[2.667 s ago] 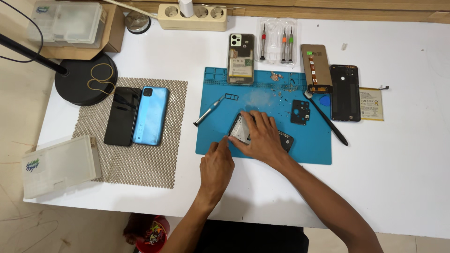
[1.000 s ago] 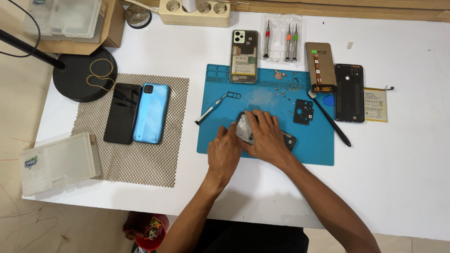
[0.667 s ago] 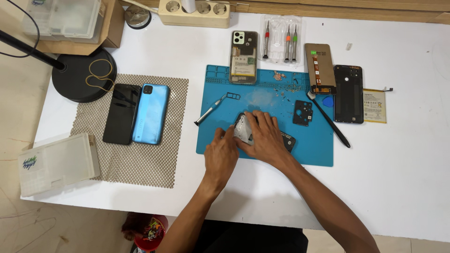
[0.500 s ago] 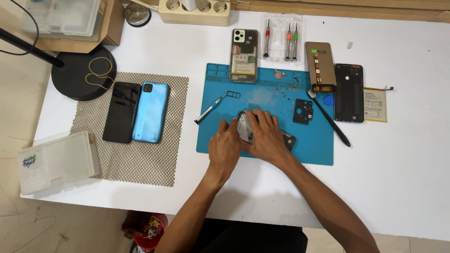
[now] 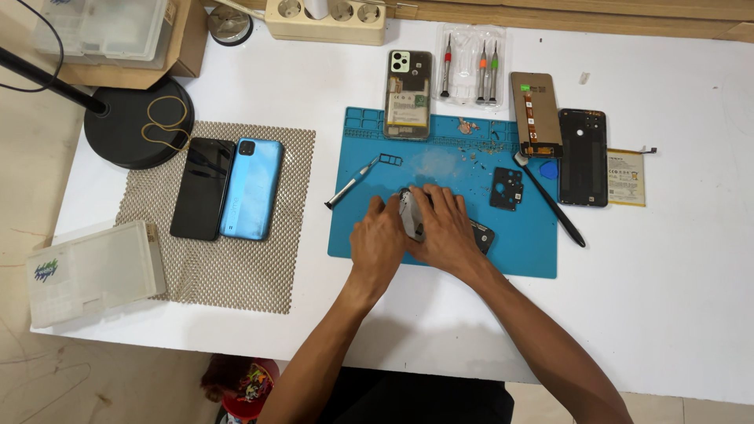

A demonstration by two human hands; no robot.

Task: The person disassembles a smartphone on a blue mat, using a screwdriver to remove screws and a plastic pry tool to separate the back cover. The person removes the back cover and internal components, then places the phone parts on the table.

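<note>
Near the middle of the frame both hands meet on a small phone part (image 5: pixel 408 213) lying on the blue mat (image 5: pixel 377 235). The left hand (image 5: pixel 377 243) curls loosely against its left edge, while the right hand (image 5: pixel 446 229) lies over it with fingers spread; how firmly either holds it cannot be told. A screwdriver (image 5: pixel 350 183) lies on the mat just left of the hands. Further left, a blue phone (image 5: pixel 251 188) rests on a mesh pad (image 5: pixel 228 267)
</note>
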